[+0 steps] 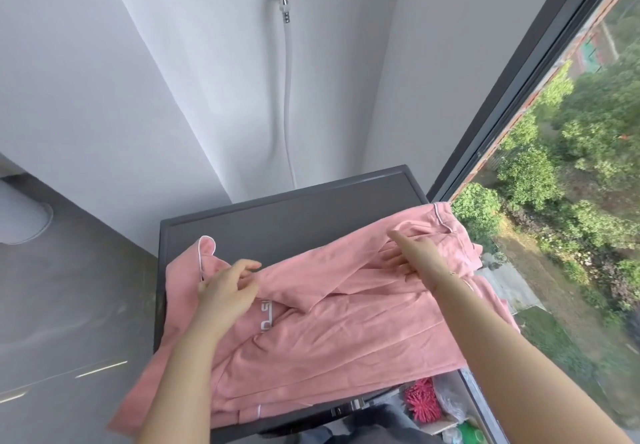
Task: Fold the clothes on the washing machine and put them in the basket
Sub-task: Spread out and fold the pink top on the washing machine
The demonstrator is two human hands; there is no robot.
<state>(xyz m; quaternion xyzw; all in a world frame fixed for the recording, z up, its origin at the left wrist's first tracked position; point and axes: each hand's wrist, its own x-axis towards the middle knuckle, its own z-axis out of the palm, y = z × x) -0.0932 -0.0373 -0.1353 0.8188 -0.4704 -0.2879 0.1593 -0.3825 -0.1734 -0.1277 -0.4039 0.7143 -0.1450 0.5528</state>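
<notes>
A pink garment [329,322] is spread across the washer [277,211], overhanging its left and right edges. The left hand [225,291] pinches cloth near the left edge, apparently for folding. The right hand [408,253] presses with straight fingers, anchoring it. No basket is seen.

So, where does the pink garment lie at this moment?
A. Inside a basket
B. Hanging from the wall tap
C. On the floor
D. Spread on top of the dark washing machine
D: the pink garment is spread across the dark washing machine top, with the left hand and the right hand on it.
</notes>
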